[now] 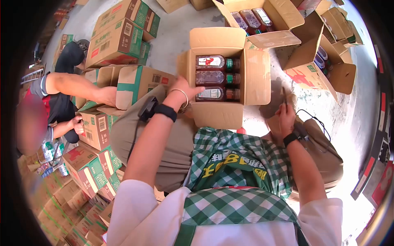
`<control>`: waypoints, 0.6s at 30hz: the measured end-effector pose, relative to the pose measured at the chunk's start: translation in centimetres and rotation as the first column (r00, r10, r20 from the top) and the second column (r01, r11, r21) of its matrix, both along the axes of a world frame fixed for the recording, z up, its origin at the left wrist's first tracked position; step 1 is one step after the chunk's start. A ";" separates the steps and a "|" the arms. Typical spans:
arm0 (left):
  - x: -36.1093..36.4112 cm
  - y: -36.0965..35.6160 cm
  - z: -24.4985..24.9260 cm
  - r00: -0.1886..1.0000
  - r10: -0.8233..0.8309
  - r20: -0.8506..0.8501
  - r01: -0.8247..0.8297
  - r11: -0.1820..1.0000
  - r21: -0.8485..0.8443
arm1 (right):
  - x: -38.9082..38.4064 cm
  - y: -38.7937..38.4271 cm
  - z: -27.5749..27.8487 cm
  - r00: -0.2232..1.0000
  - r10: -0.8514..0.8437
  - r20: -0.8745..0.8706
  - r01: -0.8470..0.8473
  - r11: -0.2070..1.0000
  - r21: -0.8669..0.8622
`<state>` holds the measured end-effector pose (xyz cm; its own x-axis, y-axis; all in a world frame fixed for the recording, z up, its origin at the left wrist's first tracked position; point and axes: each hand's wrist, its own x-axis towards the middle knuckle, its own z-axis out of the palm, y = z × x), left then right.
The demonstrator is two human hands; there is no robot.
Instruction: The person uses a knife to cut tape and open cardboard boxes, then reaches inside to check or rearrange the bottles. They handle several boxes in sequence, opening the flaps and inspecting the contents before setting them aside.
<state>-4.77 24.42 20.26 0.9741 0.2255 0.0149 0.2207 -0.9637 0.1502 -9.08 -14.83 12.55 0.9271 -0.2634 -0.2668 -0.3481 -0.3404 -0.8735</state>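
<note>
An open cardboard box (257,78) stands before my knees with its flaps folded out. Three dark bottles show inside it: the top bottle (211,62) with a red figure on its label, the middle bottle (210,78), and the lower bottle (211,94). My left hand (183,91) grips the box's left side, its thumb over the edge by the lower bottle. My right hand (286,118), to the right of the box, is closed around a thin dark tool (284,94) pointing away from me. I cannot make out the tool's exact kind.
Another open box of bottles (251,19) is behind, and a tilted open box (308,76) sits at the right. Stacked cartons (117,37) stand at the upper left. A co-worker's arm (78,88) reaches into cartons on the left. More cartons (94,168) are piled below.
</note>
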 end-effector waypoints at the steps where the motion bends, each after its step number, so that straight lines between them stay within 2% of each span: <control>1: 0.2 0.3 -0.3 0.883 0.123 -0.453 -0.350 0.814 -0.464 | 1.3 1.2 1.4 1.000 0.003 0.005 -0.003 1.000 0.009; 2: 0.0 0.6 -0.6 0.595 -0.047 -0.803 -0.742 0.352 -0.570 | 2.4 2.3 2.8 1.000 0.015 0.001 -0.015 0.990 0.144; 3: -0.1 1.1 -0.8 0.596 -0.039 -0.802 -0.741 0.358 -0.568 | 3.5 3.9 4.7 1.000 0.024 0.000 -0.023 0.961 0.275; 4: -0.2 1.6 -0.9 0.629 -0.062 -0.775 -0.713 0.351 -0.607 | 4.3 5.6 5.8 0.991 0.101 0.091 -0.121 0.958 0.261; 6: -1.1 1.9 -1.5 0.663 -0.082 -0.744 -0.680 0.348 -0.645 | 6.1 7.9 8.5 0.950 0.288 0.123 -0.283 0.958 -0.052; 7: -2.2 1.4 -1.8 0.678 -0.126 -0.724 -0.695 0.212 -0.687 | 7.0 8.0 8.7 0.951 0.280 0.135 -0.276 0.960 -0.050; 8: -3.8 0.6 -2.2 0.689 -0.176 -0.703 -0.704 0.070 -0.707 | 7.6 7.6 8.8 0.962 0.256 0.092 -0.272 0.923 0.273; 9: -5.2 -1.0 -2.3 0.699 -0.100 -0.708 -0.712 -0.011 -0.702 | 8.2 6.9 9.2 0.970 0.238 0.057 -0.229 0.796 0.560; 10: -6.4 -2.9 -2.5 0.709 -0.038 -0.704 -0.704 -0.087 -0.704 | 8.5 6.5 10.2 0.952 0.280 0.126 -0.306 0.828 0.470; 12: -9.1 -4.6 -5.0 0.712 -0.120 -0.692 -0.701 -0.058 -0.711 | 7.9 5.3 10.2 0.830 0.388 0.402 -0.486 0.856 0.178; 13: -10.0 -7.0 -3.2 0.689 -0.137 -0.711 -0.718 -0.257 -0.647 | 7.7 3.6 11.0 0.810 0.508 0.293 -0.525 0.851 -0.025; 14: -11.2 -7.9 -6.6 0.685 -0.057 -0.726 -0.727 0.007 -0.686 | 7.6 2.0 11.8 0.793 0.592 0.148 -0.559 0.802 -0.213; 16: -12.6 -10.9 -9.5 0.802 -0.208 -0.560 -0.526 0.201 -0.827 | 7.6 -0.4 12.2 0.803 0.593 0.065 -0.562 0.789 -0.249; 17: -11.8 -13.7 -8.5 0.749 -0.214 -0.628 -0.626 0.085 -0.775 | 7.7 -1.4 13.8 0.792 0.582 0.182 -0.525 0.803 -0.282; 18: -11.2 -16.9 -6.7 0.686 -0.226 -0.691 -0.715 -0.032 -0.699 | 8.2 -2.5 14.3 0.799 0.570 0.192 -0.506 0.810 -0.297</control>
<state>-16.01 7.51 13.52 0.5094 -0.2130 -0.8338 0.8606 0.1273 0.4932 -0.86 -17.33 26.80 0.9608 0.2773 0.0070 0.1778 -0.5963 -0.7828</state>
